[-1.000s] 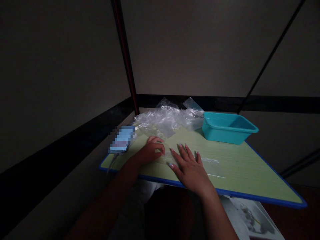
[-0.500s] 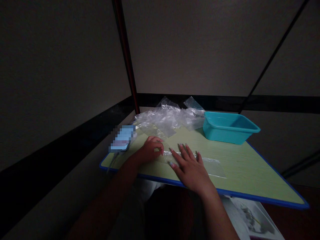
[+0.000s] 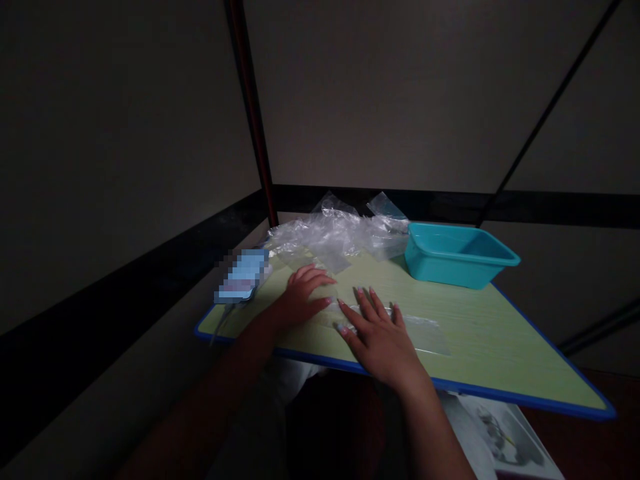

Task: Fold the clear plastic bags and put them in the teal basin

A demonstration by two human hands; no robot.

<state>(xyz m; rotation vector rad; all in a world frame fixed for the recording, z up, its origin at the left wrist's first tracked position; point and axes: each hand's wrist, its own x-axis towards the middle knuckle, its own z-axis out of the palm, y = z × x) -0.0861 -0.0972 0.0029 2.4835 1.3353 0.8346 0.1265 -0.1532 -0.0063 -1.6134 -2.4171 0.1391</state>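
A clear plastic bag (image 3: 427, 333) lies flat near the front edge of the table. My right hand (image 3: 383, 340) rests on it palm down with the fingers spread, hiding its middle. At the bag's left end is my left hand (image 3: 305, 297), its thumb and fingers apart and nothing visibly gripped. Whether the left thumb touches the plastic I cannot tell. Beyond both hands, a loose heap of clear plastic bags (image 3: 335, 230) covers the back of the table.
The pale green table (image 3: 495, 340) has a blue rim. A turquoise plastic basin (image 3: 450, 270) stands at the back right. On the left lies a phone (image 3: 245, 275) with a cable, its screen blurred out. Walls rise behind and to the left. Below the front edge sits a white box (image 3: 510, 433).
My left hand has opened, its thumb and fingers moving apart and reaching slightly to the right. The right hand stays flat on the bag.
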